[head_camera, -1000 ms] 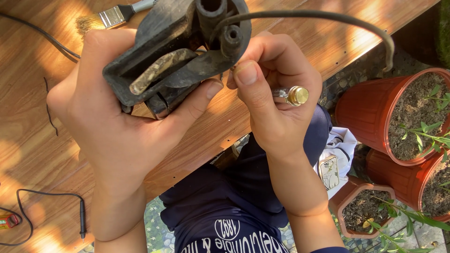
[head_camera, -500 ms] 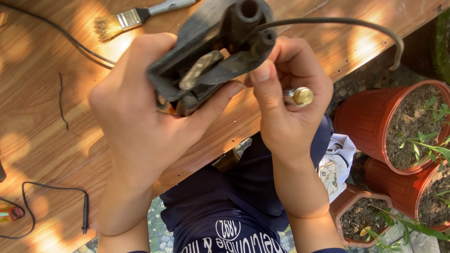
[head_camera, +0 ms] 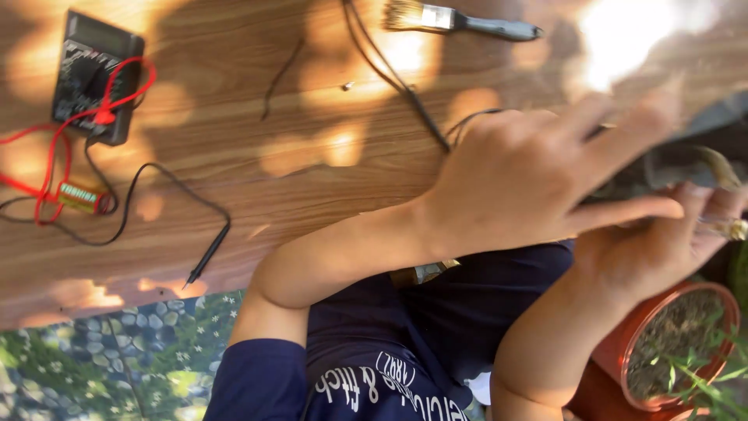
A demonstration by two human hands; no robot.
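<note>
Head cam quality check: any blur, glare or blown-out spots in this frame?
Head view: both hands are motion-blurred, the left hand smeared at the fingers, the right hand soft near the frame edge. Dappled sun and leaf shadows mottle the table, with a blown-out patch at top right. The meter and brush stay fairly sharp.

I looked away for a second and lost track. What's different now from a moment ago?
The view swung left: both hands, left hand and right hand, now sit at the right edge, the dark device mostly out of frame. A multimeter came into view. The paintbrush still lies on the table.
</note>
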